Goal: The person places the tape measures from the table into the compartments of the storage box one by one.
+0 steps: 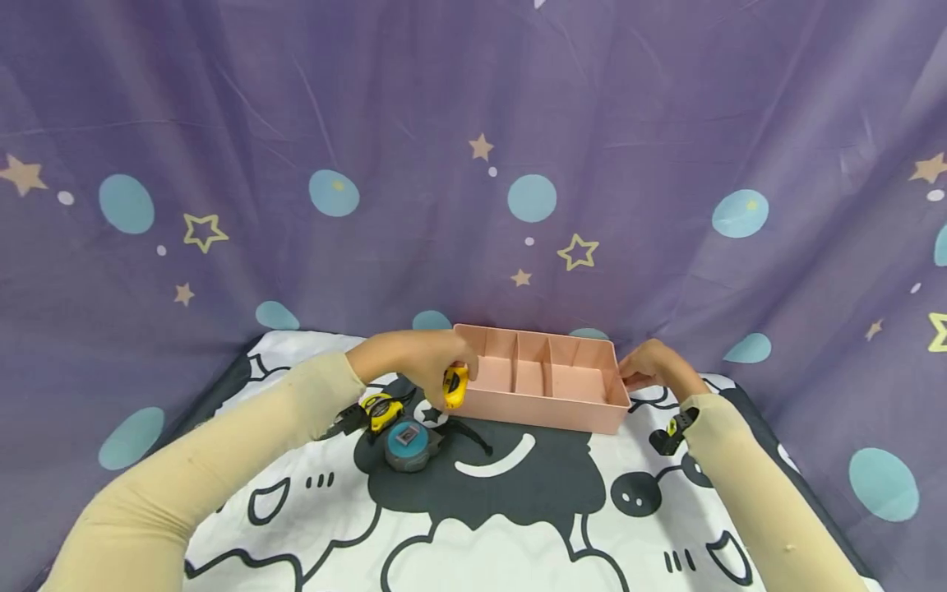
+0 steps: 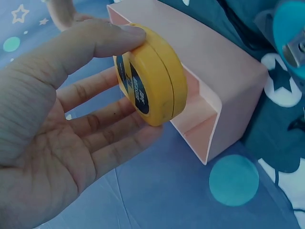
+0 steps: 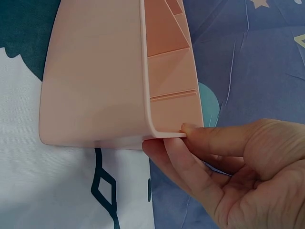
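Observation:
My left hand pinches a yellow tape measure with a black label between thumb and fingers. In the head view, that tape measure is just at the left end of a pink divided box. The box has three compartments, and the parts in sight hold nothing. At its right end my right hand grips the rim of the end wall, thumb inside and fingers outside. Near my left wrist lie a yellow-and-black tape measure and a grey tape measure with a teal face.
A black strap extends from beside the grey tape measure. Beneath everything is a black-and-white cartoon cloth. A purple curtain with stars and dots hangs right behind the box.

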Demonstrator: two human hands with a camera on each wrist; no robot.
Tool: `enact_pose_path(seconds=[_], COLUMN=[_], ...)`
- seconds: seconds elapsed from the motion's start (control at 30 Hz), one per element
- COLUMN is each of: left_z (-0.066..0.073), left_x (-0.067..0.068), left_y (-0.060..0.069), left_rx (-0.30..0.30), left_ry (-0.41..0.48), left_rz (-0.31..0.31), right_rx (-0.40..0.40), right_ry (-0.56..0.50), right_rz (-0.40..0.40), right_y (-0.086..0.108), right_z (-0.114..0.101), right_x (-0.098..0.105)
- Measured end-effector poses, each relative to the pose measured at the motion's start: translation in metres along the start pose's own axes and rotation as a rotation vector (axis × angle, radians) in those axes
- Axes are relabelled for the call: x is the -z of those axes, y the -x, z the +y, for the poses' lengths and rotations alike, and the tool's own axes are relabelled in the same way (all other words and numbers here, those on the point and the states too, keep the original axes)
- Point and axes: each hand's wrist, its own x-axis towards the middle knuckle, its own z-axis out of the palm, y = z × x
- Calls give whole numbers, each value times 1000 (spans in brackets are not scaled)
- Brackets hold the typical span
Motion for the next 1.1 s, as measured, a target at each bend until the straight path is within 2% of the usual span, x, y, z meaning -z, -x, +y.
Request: enact_pose_path(seconds=[0.2, 0.43, 0.6, 0.83, 1.1], left_z=[1, 3, -5, -20, -23], left_x=[5, 9, 15, 24, 32], left_y=[-6, -17, -25, -36, -55], left_rx=[44, 65, 84, 98, 153], left_ry=[-9, -29, -16, 39, 74], left_rz=[-4, -3, 4, 46, 49], right_rx=[-8, -9, -11, 5, -16], right_ry=[-17, -11, -8, 19, 35], right_rz=[-6, 9, 8, 22, 24], right_y=[-2, -3, -2, -2, -5], right_z=[6, 7, 4, 2, 2], right_x=[-1, -1, 0, 0, 0])
